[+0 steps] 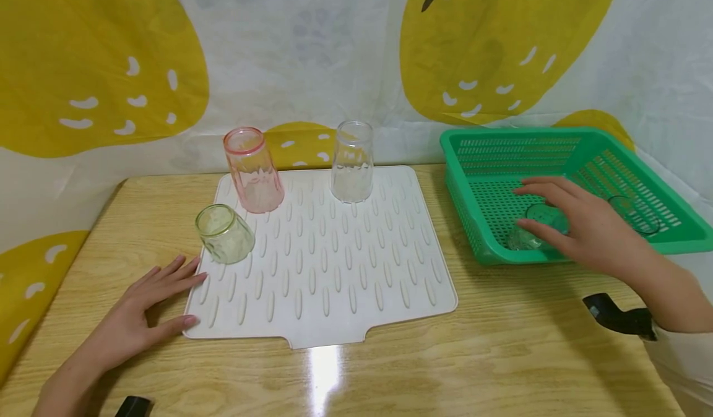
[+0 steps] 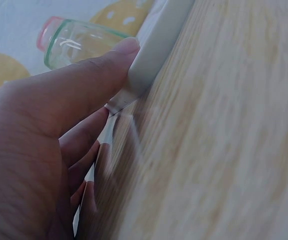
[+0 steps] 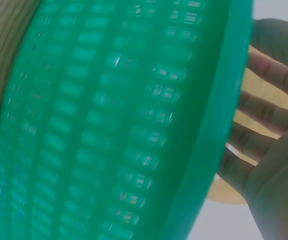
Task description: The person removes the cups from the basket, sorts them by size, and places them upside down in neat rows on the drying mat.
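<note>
Right hand (image 1: pixel 590 231): positioned over the green plastic basket (image 1: pixel 518 132), back of the hand upward. The fingers are extended with a slight bend, and the thumb stands well apart from the index finger. Nothing is gripped. A clear drinking glass (image 1: pixel 523 239) lies in the basket below the gap between thumb and index finger; contact with it cannot be confirmed.

Left hand (image 1: pixel 139 305): resting at the left edge of the white ridged mat (image 1: pixel 328 333). The fingers are spread and nearly straight, with their tips at the mat edge. The thumb touches the near left corner. No glass is held.

Mat contents: the pink glass tumbler (image 1: pixel 253 172) stands at the far left, the small green glass (image 1: pixel 227 237) sits nearer at the left edge, and the clear glass tumbler (image 1: pixel 352 163) stands near the far edge, right of the pink one.

Visibility limits: the right hand partly covers the basket interior. A second glass (image 1: pixel 635 216) there shows chiefly as a dark rim outline; its full shape cannot be determined. In the right wrist view, the basket wall hides the fingertips. In the left wrist view, the thumb overlaps the green glass. The left black wrist device (image 1: pixel 133 407) is cut off by the lower frame edge of the head view.
</note>
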Demonstrator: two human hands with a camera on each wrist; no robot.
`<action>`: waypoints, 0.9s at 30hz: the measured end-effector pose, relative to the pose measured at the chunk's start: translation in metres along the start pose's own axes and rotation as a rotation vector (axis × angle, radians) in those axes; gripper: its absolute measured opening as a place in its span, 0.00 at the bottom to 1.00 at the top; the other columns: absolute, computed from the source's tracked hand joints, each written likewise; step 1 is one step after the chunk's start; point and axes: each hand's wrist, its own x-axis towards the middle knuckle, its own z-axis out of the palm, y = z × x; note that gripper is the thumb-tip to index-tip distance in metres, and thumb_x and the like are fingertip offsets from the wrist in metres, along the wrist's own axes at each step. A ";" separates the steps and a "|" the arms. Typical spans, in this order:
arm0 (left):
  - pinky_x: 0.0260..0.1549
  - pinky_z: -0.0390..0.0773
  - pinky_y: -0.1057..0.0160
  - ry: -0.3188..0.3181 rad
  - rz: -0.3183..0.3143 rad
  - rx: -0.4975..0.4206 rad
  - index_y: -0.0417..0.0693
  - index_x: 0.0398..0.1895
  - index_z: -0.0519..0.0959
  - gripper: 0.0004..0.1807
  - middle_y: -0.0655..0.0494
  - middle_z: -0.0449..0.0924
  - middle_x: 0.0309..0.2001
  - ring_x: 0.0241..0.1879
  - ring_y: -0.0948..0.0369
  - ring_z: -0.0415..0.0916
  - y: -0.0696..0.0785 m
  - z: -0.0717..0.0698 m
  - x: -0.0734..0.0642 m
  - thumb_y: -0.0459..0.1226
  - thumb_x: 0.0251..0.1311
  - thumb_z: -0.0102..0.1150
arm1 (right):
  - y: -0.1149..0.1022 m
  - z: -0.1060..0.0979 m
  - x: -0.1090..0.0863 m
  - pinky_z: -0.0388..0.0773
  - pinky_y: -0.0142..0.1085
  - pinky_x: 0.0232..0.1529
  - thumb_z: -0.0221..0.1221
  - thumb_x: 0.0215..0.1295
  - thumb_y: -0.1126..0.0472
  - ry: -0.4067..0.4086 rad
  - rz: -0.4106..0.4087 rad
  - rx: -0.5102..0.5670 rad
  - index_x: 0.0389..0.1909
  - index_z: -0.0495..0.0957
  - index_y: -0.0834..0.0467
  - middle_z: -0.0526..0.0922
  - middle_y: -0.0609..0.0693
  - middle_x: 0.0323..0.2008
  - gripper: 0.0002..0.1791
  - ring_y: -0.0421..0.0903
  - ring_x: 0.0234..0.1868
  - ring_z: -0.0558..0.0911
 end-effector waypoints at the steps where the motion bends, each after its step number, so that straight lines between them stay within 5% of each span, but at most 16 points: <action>1: 0.66 0.38 0.71 0.000 -0.001 -0.001 0.54 0.64 0.73 0.39 0.50 0.64 0.68 0.72 0.56 0.48 0.000 0.000 0.000 0.38 0.43 0.76 | 0.003 0.000 -0.002 0.70 0.35 0.39 0.70 0.51 0.66 -0.007 0.006 0.000 0.58 0.73 0.60 0.71 0.56 0.60 0.30 0.53 0.46 0.77; 6: 0.67 0.38 0.71 -0.003 0.002 -0.007 0.54 0.64 0.73 0.39 0.49 0.64 0.68 0.72 0.56 0.48 0.000 -0.001 0.001 0.37 0.43 0.76 | 0.015 -0.003 -0.006 0.71 0.30 0.42 0.70 0.52 0.66 -0.054 0.063 0.017 0.59 0.73 0.57 0.74 0.54 0.56 0.31 0.52 0.44 0.78; 13: 0.67 0.38 0.71 -0.004 0.002 -0.004 0.54 0.64 0.73 0.39 0.49 0.64 0.68 0.72 0.56 0.49 -0.001 -0.001 0.001 0.37 0.43 0.76 | 0.027 -0.004 -0.013 0.73 0.56 0.37 0.68 0.56 0.63 -0.139 0.144 0.013 0.58 0.73 0.57 0.72 0.60 0.56 0.27 0.62 0.47 0.75; 27: 0.66 0.38 0.71 -0.001 -0.008 -0.005 0.55 0.64 0.73 0.39 0.50 0.64 0.68 0.72 0.56 0.48 0.001 0.000 0.000 0.38 0.43 0.76 | 0.039 -0.004 -0.013 0.74 0.57 0.40 0.70 0.53 0.62 -0.251 0.146 0.010 0.57 0.76 0.56 0.76 0.58 0.54 0.28 0.61 0.51 0.76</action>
